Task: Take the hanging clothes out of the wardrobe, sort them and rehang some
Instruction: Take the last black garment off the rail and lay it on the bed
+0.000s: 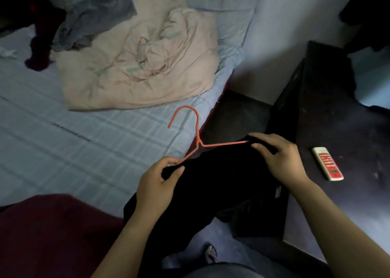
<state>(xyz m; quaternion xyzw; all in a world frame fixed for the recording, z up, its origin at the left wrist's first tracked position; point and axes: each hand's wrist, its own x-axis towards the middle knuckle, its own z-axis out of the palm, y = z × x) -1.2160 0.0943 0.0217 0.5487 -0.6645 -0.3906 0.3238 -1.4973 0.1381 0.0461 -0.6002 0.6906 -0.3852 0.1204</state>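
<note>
A black garment (215, 184) hangs from a thin orange wire hanger (197, 127) over the right edge of the bed. My left hand (158, 184) grips the garment's left shoulder where the hanger's left arm enters the cloth. My right hand (280, 157) pinches the garment's right shoulder at the tip of the hanger's right arm. The hook points up and to the left, above the bed. The lower part of the garment droops toward the floor between my arms.
The bed (63, 140) has a pale blue checked sheet, with a crumpled pink duvet (137, 62), grey clothes (95, 20) and a dark maroon garment (40, 51) at its far end. A maroon cloth (52, 235) lies near left. A dark table (348, 130) on the right bears a white-and-red remote (327, 163).
</note>
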